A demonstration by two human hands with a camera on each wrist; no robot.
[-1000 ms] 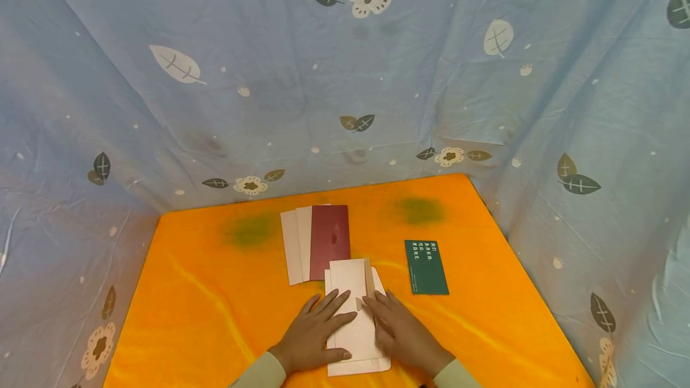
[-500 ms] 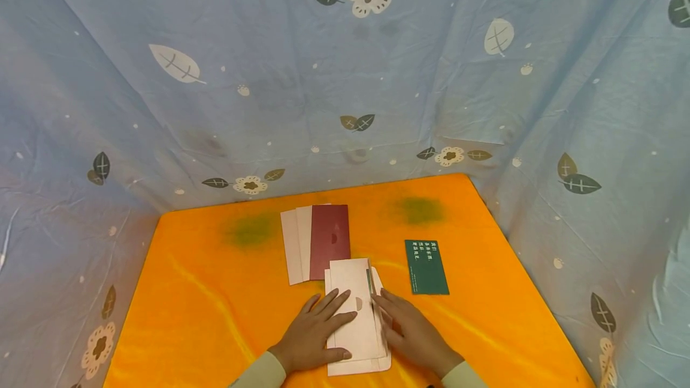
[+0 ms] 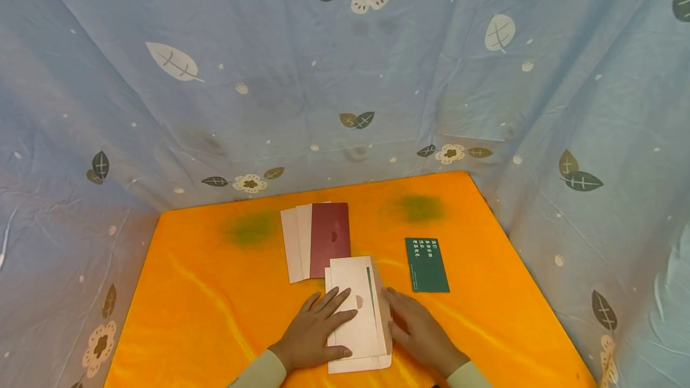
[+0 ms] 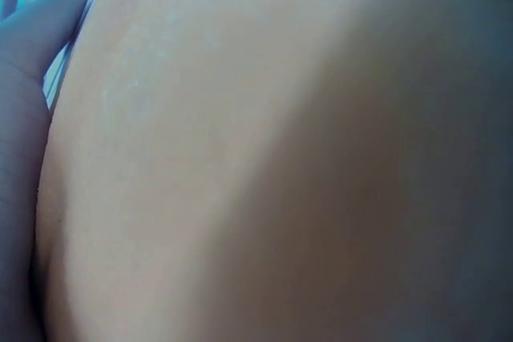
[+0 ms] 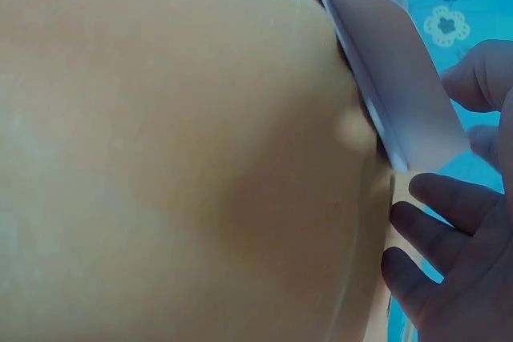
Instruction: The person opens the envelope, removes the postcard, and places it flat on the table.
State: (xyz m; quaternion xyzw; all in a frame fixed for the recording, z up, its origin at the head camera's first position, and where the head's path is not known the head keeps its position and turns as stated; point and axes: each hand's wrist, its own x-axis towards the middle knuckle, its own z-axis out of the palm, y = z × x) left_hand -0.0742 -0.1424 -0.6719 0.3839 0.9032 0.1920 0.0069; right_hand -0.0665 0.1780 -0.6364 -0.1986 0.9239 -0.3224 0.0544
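A pale envelope (image 3: 353, 310) lies on top of another pale envelope (image 3: 356, 366) near the front of the table. My left hand (image 3: 315, 331) rests flat on it, fingers spread. Along its right side the flap (image 5: 397, 78) is lifted, and a thin green strip (image 3: 369, 283) shows at the opening. My right hand (image 3: 423, 331) is at the flap's outer edge; in the right wrist view its thumb and a finger touch that edge, while the other fingers are loosely bent. The left wrist view holds mostly blurred tablecloth, with part of the left hand (image 4: 24, 78) at its left side.
Behind the envelopes lie a dark red envelope (image 3: 330, 238) and pale envelopes (image 3: 293, 244), overlapping. A green card (image 3: 427, 265) with white writing is to the right. An orange cloth (image 3: 205, 292) covers the table, with patterned blue curtains (image 3: 302, 76) around it.
The right hand has moved rightward and swung the flap away from the envelope, baring the green strip. The left hand has stayed in place.
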